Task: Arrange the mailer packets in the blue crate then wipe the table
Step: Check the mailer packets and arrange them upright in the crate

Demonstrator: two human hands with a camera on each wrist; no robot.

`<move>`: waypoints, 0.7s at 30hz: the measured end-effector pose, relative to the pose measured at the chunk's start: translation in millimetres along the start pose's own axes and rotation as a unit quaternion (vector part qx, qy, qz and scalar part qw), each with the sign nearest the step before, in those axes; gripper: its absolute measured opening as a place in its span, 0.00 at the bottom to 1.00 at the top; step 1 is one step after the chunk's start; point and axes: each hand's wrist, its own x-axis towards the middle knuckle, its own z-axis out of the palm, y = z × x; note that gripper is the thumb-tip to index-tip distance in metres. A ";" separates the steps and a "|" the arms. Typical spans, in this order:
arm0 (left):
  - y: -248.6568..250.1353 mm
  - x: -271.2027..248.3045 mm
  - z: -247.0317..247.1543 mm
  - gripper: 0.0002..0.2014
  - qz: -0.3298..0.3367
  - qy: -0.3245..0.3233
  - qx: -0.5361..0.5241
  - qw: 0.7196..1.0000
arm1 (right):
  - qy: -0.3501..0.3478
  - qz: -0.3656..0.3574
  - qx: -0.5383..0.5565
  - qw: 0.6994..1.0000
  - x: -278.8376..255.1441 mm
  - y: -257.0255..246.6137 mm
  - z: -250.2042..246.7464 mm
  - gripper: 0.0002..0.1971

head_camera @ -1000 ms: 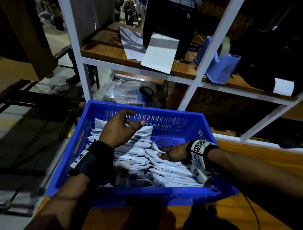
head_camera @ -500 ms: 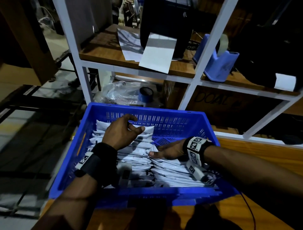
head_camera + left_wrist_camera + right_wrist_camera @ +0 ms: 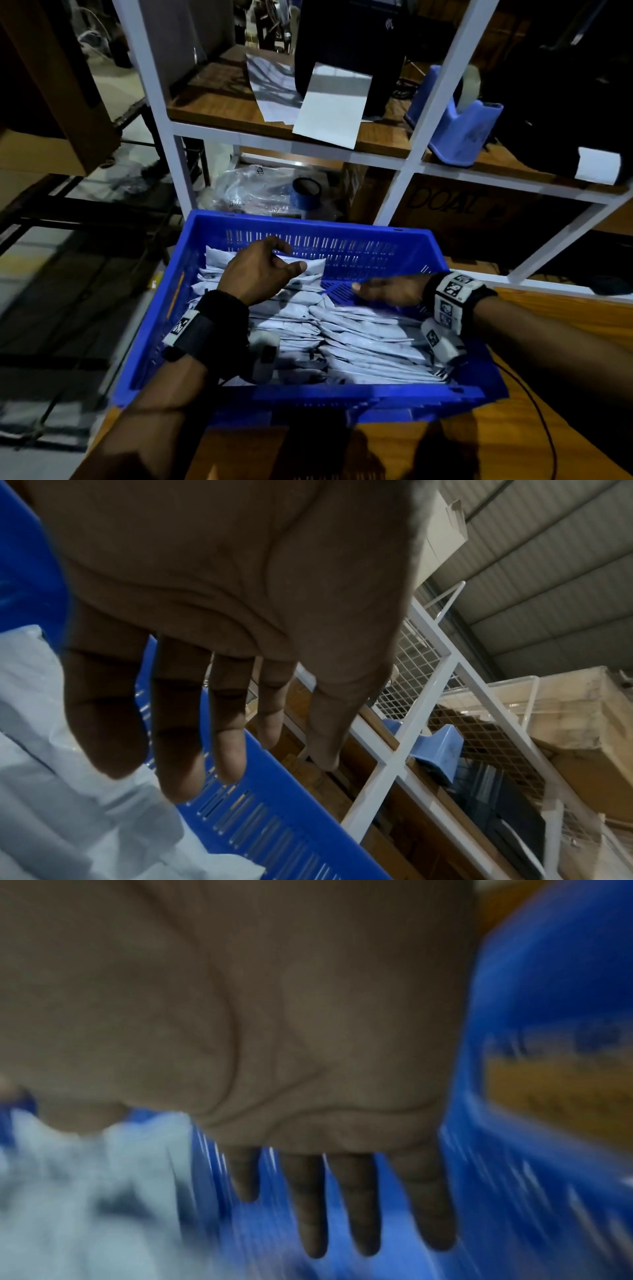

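wood table [image 3: 534,342] w/ blue crate [image 3: 342,394] on its near-left corner, white shelf frame [image 3: 442,85] behind. mailer packets [image 3: 359,335] overlapped in rows inside crate, filling left + front; back-right floor bare. left hand [image 3: 260,274] above back-left packets, fingers loose, spread, holding nothing. right hand [image 3: 390,289] flat over bare floor, fingers straight; blurred.

"doal" on cardboard box [image 3: 455,209]
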 end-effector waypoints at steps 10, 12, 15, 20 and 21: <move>121.5 -71.3 19.3 0.13 0.133 0.055 -0.106 0.984 | 0.188 -0.162 0.075 0.966 -163.6 57.5 -35.6 0.34; 159.4 -89.4 52.2 0.11 0.160 0.035 -0.130 0.978 | 0.224 -0.162 0.101 0.956 -203.4 98.8 -23.3 0.32; 209.7 -115.1 129.9 0.11 0.185 -0.020 -0.134 0.973 | 0.271 -0.111 0.160 0.943 -264.8 175.2 5.2 0.26; 276.4 -168.6 288.6 0.13 0.207 -0.135 -0.109 0.963 | 0.371 -0.032 0.260 0.891 -351.9 325.3 78.6 0.25; 287.9 -180.7 319.7 0.15 0.209 -0.154 -0.102 0.960 | 0.379 -0.016 0.277 0.883 -368.8 351.5 92.8 0.23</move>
